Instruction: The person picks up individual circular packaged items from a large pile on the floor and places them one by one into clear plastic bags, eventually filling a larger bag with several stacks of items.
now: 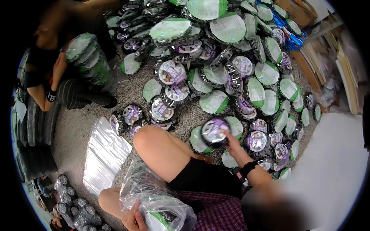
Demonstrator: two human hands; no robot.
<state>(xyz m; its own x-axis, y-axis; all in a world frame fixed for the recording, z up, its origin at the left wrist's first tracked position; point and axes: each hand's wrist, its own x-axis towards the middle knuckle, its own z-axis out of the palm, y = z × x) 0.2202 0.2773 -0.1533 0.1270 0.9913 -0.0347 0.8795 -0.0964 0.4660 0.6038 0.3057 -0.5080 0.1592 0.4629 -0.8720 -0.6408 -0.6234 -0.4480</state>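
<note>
My right hand [230, 143] grips a round film-wrapped pack [215, 132] by its edge, its white-and-purple label facing up; the pack is slightly blurred. It hangs over similar packs lying on the floor in front of me. At the lower edge my left hand [133, 218] is closed on the side of a clear plastic bag [154, 192] in my lap. Inside the bag shows a pack with a green-and-white label [160, 219]. The bag's mouth is hard to make out.
A large heap of round packs [216, 73] spreads ahead and right over the speckled floor. Flat clear bags [106, 154] lie left of my knee. Farther left a co-worker holds a bag of stacked packs [90, 61]. Filled bags [79, 210] stand lower left; a white panel [327, 154] is right.
</note>
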